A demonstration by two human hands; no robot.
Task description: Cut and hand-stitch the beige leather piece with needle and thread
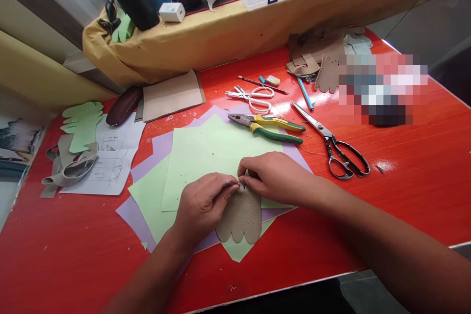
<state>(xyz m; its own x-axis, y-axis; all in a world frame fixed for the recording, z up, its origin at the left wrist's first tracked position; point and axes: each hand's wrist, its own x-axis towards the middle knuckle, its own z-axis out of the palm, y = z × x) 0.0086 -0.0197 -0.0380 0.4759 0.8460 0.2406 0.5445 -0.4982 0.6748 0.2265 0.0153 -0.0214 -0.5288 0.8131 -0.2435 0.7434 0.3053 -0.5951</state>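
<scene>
A beige, grained leather piece (pixel 241 218) with a scalloped near edge lies over green and purple paper sheets. My left hand (pixel 206 203) is closed, thumb and forefinger pinching at the far edge of the leather. A thin dark thing shows by these fingertips, too small to name. My right hand (pixel 270 176) is closed in a pinch at the same edge, its fingertips almost meeting the left ones. What the right fingertips hold is hidden. Beyond the hands lie pliers (pixel 267 125) with green and yellow handles, resting partly on the top green sheet (pixel 198 152).
Large black-handled scissors (pixel 333 144) and white-handled scissors (pixel 253 98) lie beyond my right hand. At the left are a printed sheet (pixel 114 157), green cutouts (pixel 83 122) and grey strips. Leather scraps (pixel 316 54) sit at the far right. A cloth-covered ledge (pixel 221 34) bounds the red table.
</scene>
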